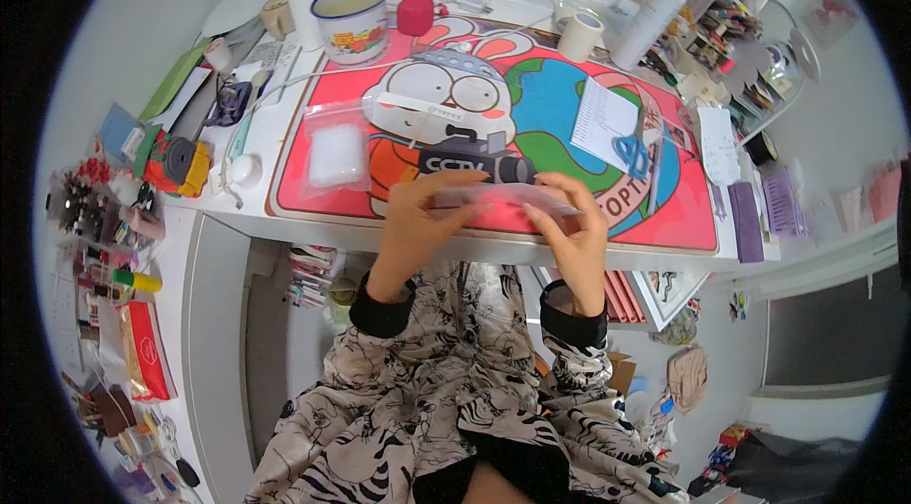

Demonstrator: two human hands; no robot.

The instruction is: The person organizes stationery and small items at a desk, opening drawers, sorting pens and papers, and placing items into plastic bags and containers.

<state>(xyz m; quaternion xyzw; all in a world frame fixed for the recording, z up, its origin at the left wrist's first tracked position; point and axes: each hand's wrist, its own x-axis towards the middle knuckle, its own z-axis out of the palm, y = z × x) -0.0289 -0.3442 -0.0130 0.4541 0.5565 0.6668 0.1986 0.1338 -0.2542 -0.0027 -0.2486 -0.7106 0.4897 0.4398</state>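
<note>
A clear, soft plastic sheet or bag (509, 196) stretches between my two hands, just above the desk's front edge. Its left end is pinched by the thumb and fingers of my left hand (416, 219). My right hand (575, 230) grips the other end, thumb below and fingers on top. What the plastic contains, if anything, cannot be made out. Left of my hands, a zip bag (336, 155) with a white block in it lies on the pink cartoon desk mat (313, 208). Beyond the hands lies a thin white strip (420, 107) bearing writing.
Blue-handled scissors (632, 155) overlap a printed sheet (601, 116) on the right. Towards the back stand an enamel mug (350, 23), a tape roll (580, 38) and a spray can (649, 20). A white cable (306, 77) crosses the left side. A purple case (746, 223) lies at the right edge.
</note>
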